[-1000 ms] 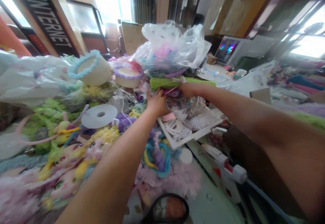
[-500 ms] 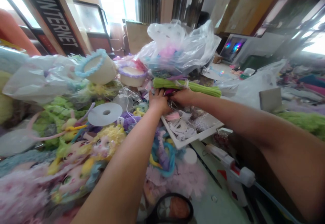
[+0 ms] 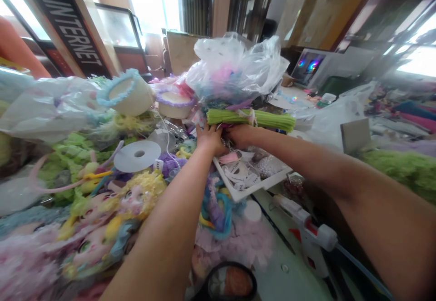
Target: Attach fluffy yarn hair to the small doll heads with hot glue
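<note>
Both arms reach forward to the back end of a white tray [image 3: 235,194] that holds white printed ribbon [image 3: 243,173] and strings of pearl-like beads [image 3: 269,167]. My left hand [image 3: 209,141] lies over the tray's far left corner with its fingers spread. Beside it, my right hand [image 3: 240,135] dips in at the back of the tray, its fingers mostly hidden, so what they touch cannot be seen. Just beyond the right hand lies a tied bundle of bright green pipe cleaners [image 3: 269,119].
A glue gun [image 3: 306,221] with a cable and black-handled scissors [image 3: 231,283] lie near the front. Doll faces [image 3: 90,248], a white spool [image 3: 137,155] and frilly fabric crowd the left. Behind are a clear plastic bag [image 3: 238,69] and large tape rolls [image 3: 131,94].
The view has shifted slightly. Both hands stay at the back of the tray, with little visible movement of the fingers.
</note>
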Available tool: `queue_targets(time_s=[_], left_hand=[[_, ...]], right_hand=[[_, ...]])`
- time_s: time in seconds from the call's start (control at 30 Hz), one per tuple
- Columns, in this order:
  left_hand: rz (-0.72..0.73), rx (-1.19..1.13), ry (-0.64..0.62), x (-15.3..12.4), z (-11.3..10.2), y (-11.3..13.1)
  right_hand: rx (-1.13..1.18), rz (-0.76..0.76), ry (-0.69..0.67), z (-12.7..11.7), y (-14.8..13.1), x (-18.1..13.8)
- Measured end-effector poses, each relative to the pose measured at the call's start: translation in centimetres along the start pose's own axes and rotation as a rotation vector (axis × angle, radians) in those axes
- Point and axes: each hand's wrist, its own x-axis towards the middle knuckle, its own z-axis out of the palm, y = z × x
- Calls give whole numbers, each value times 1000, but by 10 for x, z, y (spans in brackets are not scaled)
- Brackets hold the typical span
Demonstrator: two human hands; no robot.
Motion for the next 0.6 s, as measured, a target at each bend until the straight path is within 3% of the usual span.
queue_targets(time_s=[0.17,0.37,0.6], left_hand=[[-20,32,-15,2,1,1],[-30,20,15,0,1,3],[-54,-32,47,0,1,4]], right_hand=[[-96,-60,123,16,11,3],[-154,-185,112,14,18,-3],[-166,-106,25,16,21,-26]])
